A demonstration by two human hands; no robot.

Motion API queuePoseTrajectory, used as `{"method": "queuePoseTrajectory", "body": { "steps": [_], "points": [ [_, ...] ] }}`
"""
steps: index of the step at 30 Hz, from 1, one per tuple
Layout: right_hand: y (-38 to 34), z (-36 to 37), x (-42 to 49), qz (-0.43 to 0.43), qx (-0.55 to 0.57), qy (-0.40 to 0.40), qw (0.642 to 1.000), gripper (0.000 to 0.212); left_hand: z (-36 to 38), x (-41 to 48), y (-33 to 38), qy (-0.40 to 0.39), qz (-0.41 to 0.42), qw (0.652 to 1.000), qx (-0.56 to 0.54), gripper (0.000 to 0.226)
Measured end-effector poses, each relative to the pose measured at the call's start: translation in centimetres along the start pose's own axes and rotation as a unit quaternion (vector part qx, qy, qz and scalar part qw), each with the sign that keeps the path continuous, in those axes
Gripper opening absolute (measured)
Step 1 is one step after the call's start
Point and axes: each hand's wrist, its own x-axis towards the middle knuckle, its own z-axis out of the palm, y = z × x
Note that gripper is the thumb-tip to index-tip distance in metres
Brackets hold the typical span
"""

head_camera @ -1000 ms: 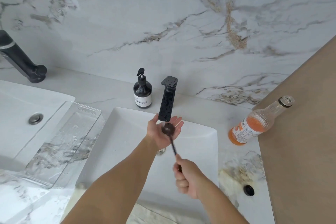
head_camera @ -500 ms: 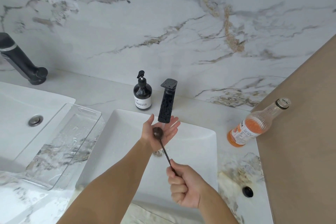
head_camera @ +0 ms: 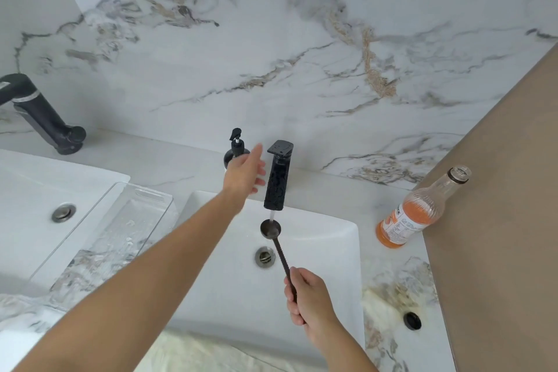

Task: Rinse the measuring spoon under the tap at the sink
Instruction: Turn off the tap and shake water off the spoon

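A dark measuring spoon (head_camera: 270, 228) with a long thin handle is held over the white sink (head_camera: 329, 238). Its round bowl sits right under the spout of the black tap (head_camera: 277, 178), and a thin stream of water falls into it. My right hand (head_camera: 311, 302) is closed on the near end of the handle. My left hand (head_camera: 246, 174) is raised beside the tap, left of its body, fingers apart and holding nothing. It partly hides the black soap dispenser (head_camera: 236, 145). The sink's drain (head_camera: 265, 257) shows below the spoon.
An open glass bottle of orange drink (head_camera: 416, 211) stands on the marble counter at the right, against a tan wall panel. A clear plastic tray (head_camera: 120, 229) lies left of the sink, bridging to a second sink (head_camera: 36, 190) with its own black tap (head_camera: 42, 118). A small black cap (head_camera: 412, 321) lies near right.
My left hand has left the spoon's bowl and risen to the left side of the tap. The spoon's bowl now sits alone under the running water; my right hand keeps its grip.
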Motion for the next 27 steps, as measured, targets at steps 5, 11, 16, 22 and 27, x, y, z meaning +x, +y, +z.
{"method": "queuePoseTrajectory", "body": {
  "steps": [5, 11, 16, 22, 27],
  "points": [
    [-0.2, 0.3, -0.7, -0.008, 0.006, 0.002, 1.0, 0.029, 0.4, -0.1, 2.0, -0.058, -0.016, 0.996, 0.063, 0.03],
    [-0.5, 0.0, -0.9, -0.018, 0.004, 0.011, 1.0, 0.028, -0.7, -0.6, 1.7, -0.043, -0.089, 0.993, -0.067, 0.034],
    [-0.3, 0.0, -0.9, -0.015, 0.003, 0.023, 1.0, 0.028, 1.5, -0.1, 4.2, -0.045, -0.073, 0.996, 0.0, 0.033],
    [-0.5, 0.1, -1.2, -0.032, -0.002, 0.011, 0.999, 0.028, -0.3, 0.1, -0.3, -0.029, -0.113, 0.993, 0.024, 0.037],
    [-0.1, 0.8, -1.9, -0.073, -0.026, -0.048, 0.996, 0.025, -2.9, -2.7, -6.3, -0.046, -0.21, 0.974, -0.077, 0.058]
  ]
}}
